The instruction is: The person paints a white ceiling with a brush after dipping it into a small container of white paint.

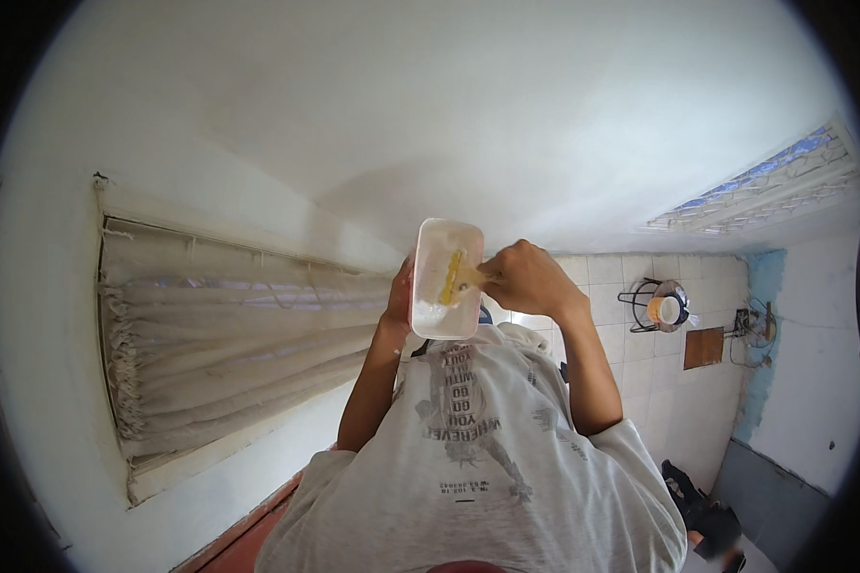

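My left hand (398,298) grips a white rectangular plastic tub (430,320) from its left side, in front of my chest. The tub is tilted so that its inside shows, with white material smeared on the bottom and walls. My right hand (528,278) is closed round the short pale handle of a flat tool with a yellow band (451,278). The wide yellow part lies inside the tub, and my fist is just past the tub's right rim. Whether the tool is a brush or a scraper, I cannot tell.
A white wall (506,115) rises close ahead. On the left, a pale curtain (248,325) covers a window. To the right, a black stool (640,310) on the tiled floor carries a bucket (669,309). A person in dark clothes (702,516) is at the lower right.
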A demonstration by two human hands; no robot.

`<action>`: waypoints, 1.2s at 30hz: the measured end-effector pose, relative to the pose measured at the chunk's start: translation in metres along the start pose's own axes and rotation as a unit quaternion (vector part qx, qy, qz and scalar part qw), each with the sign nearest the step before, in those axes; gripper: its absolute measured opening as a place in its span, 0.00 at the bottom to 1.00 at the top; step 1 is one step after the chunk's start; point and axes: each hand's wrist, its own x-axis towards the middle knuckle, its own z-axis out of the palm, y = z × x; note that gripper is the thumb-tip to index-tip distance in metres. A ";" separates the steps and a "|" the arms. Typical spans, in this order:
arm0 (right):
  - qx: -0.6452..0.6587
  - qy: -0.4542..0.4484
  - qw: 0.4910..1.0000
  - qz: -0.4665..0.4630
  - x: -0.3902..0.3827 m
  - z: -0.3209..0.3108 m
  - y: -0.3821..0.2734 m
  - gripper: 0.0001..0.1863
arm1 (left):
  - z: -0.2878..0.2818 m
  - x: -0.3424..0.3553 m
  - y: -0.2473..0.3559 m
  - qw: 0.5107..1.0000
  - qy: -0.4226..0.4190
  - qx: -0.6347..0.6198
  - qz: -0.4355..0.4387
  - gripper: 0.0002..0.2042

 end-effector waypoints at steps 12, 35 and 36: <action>0.579 0.069 0.810 0.066 -0.068 0.038 0.056 0.24 | -0.003 0.007 -0.006 0.947 -0.065 -0.305 -0.078 0.34; 0.446 0.449 0.769 0.087 -0.063 0.014 0.028 0.22 | -0.004 0.036 0.024 0.975 -0.058 -0.172 -0.129 0.31; 0.392 0.459 0.790 0.111 -0.062 0.002 0.024 0.22 | -0.001 0.032 0.029 0.982 -0.049 -0.154 -0.102 0.29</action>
